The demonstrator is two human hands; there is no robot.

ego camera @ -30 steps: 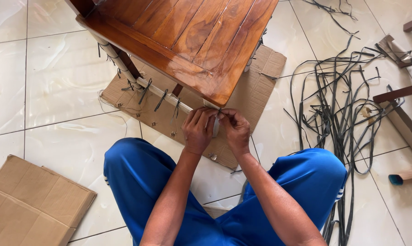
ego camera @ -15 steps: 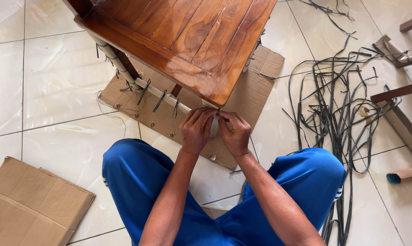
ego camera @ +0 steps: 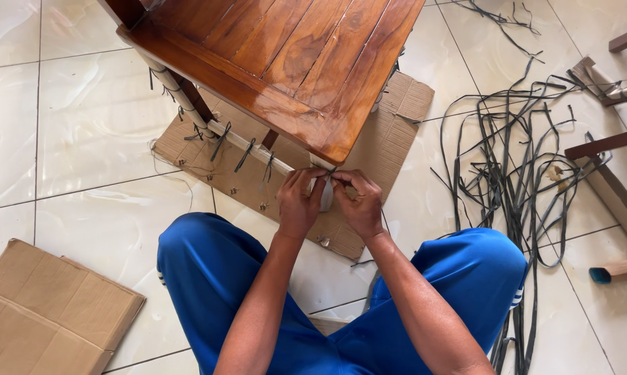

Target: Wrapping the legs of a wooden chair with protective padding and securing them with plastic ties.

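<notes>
- Two hands meet at the wooden chair's [ego camera: 292, 62] front corner: left hand [ego camera: 299, 201] and right hand [ego camera: 358, 203] both pinch a dark strap [ego camera: 333, 171].
- Fingers hide the strap's ends.
- Loose straps [ego camera: 514, 160] lie on the floor, right.

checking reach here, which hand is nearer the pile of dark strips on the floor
Right. The right hand is on the side of the dark strips, with bare tile between them; the left hand sits beyond it, farther away.
</notes>
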